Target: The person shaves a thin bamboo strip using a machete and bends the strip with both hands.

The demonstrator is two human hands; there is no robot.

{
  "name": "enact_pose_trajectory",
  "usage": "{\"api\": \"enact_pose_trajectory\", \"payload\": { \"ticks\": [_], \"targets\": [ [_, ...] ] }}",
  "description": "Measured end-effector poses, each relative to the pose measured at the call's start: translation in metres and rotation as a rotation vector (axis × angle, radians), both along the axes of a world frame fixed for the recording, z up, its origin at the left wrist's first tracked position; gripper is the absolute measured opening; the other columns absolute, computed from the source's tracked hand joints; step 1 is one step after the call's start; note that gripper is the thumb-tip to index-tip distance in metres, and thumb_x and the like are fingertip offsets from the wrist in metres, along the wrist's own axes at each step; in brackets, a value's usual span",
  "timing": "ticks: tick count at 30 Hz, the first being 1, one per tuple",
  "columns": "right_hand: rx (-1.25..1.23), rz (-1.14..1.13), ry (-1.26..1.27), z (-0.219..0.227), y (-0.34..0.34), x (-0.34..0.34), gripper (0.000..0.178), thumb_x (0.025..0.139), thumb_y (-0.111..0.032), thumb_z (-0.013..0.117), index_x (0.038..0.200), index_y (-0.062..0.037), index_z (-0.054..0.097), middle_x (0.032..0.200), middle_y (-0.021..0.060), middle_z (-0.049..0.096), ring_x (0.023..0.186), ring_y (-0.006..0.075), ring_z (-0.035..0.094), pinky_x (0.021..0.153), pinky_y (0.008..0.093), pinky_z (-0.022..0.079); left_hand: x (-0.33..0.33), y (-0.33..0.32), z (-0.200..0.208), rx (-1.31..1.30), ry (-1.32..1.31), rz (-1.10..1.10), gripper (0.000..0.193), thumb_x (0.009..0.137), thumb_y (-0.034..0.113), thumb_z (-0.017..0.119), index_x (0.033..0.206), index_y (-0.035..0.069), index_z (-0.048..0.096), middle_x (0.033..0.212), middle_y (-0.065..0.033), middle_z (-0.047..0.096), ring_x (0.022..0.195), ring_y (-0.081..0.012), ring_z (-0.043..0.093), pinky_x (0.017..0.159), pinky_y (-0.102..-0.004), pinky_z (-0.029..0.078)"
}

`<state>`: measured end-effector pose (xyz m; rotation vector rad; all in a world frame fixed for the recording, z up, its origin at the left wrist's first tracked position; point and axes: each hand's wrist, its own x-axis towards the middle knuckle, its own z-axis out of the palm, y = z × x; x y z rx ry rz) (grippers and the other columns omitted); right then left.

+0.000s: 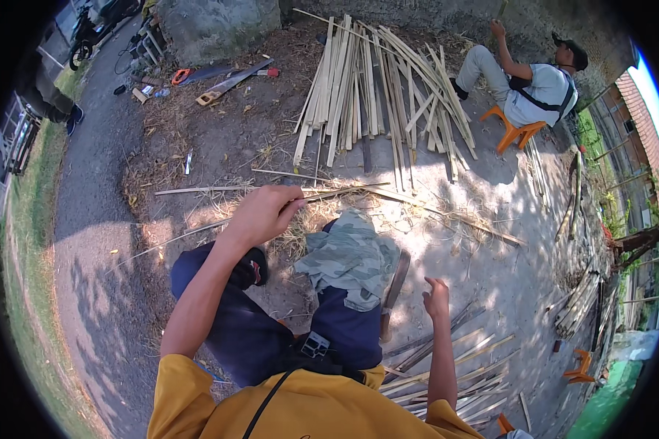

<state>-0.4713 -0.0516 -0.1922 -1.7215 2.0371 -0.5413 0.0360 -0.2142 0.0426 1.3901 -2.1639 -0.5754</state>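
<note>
My left hand (265, 212) is closed around a long thin bamboo strip (342, 190), above the ground in front of my knees. One end of the strip reaches right, and the other trails down to the left. My right hand (437, 296) hovers off my right side with fingers apart and nothing visible in it. Nearest to it is a large knife (396, 282), blade pointing away, lying alongside my right leg. Over my right knee is a crumpled camouflage cloth (349, 256). Loose strips and shavings (300, 238) litter the ground around my feet.
A big pile of split bamboo (359, 88) lies ahead; more strips (454, 373) lie at my right. Two handsaws (231, 82) (205, 74) rest at the far left. Another person (538, 91) sits on an orange stool (511, 132) at the far right.
</note>
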Motion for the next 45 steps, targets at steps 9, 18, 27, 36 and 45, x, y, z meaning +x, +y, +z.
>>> {"api": "enact_pose_trajectory", "payload": {
  "ticks": [9, 18, 27, 36, 45],
  "targets": [
    [-0.581, -0.021, -0.104, 0.169, -0.071, 0.105, 0.031, 0.095, -0.004, 0.069, 0.127, -0.0029, 0.072, 0.130, 0.0176, 0.070, 0.124, 0.0367, 0.065, 0.106, 0.0440, 0.051, -0.007, 0.002, -0.021, -0.188, -0.023, -0.096, 0.016, 0.101, 0.021, 0.069, 0.106, 0.006, 0.072, 0.091, -0.0148, 0.073, 0.083, -0.0393, 0.071, 0.073, -0.0493, 0.056],
    [-0.724, 0.366, -0.039, 0.255, -0.111, 0.168, 0.030, 0.089, -0.012, 0.084, 0.118, -0.0099, 0.079, 0.118, 0.0082, 0.075, 0.110, 0.0288, 0.070, 0.099, 0.0405, 0.052, -0.023, 0.022, 0.009, -0.267, -0.089, -0.163, 0.013, 0.100, 0.021, 0.069, 0.105, 0.009, 0.071, 0.088, -0.0106, 0.068, 0.080, -0.0356, 0.070, 0.069, -0.0480, 0.056],
    [-0.574, 0.276, -0.360, 0.260, -0.112, 0.168, 0.018, 0.090, -0.003, 0.082, 0.108, -0.0015, 0.082, 0.093, 0.0115, 0.079, 0.079, 0.0171, 0.073, 0.073, 0.0291, 0.057, -0.002, 0.040, 0.019, -0.302, -0.116, -0.086, 0.013, 0.100, 0.022, 0.070, 0.103, 0.009, 0.070, 0.085, -0.0079, 0.067, 0.076, -0.0332, 0.069, 0.065, -0.0464, 0.055],
    [-0.637, 0.195, -0.352, 0.256, -0.107, 0.174, 0.006, 0.093, -0.005, 0.080, 0.094, 0.0014, 0.079, 0.083, 0.0100, 0.076, 0.069, 0.0156, 0.069, 0.067, 0.0291, 0.054, 0.001, 0.041, 0.019, -0.276, -0.102, -0.109, 0.012, 0.098, 0.019, 0.072, 0.105, 0.010, 0.073, 0.091, -0.0085, 0.071, 0.078, -0.0337, 0.071, 0.064, -0.0451, 0.056],
    [-0.783, 0.023, -0.480, 0.241, -0.114, 0.158, 0.014, 0.096, -0.008, 0.074, 0.086, 0.0015, 0.071, 0.076, 0.0060, 0.070, 0.069, 0.0136, 0.063, 0.068, 0.0304, 0.050, 0.026, 0.033, 0.013, -0.284, -0.026, -0.016, 0.009, 0.096, 0.008, 0.070, 0.104, 0.006, 0.072, 0.091, -0.0125, 0.071, 0.078, -0.0370, 0.070, 0.066, -0.0451, 0.055]
  ]
}}
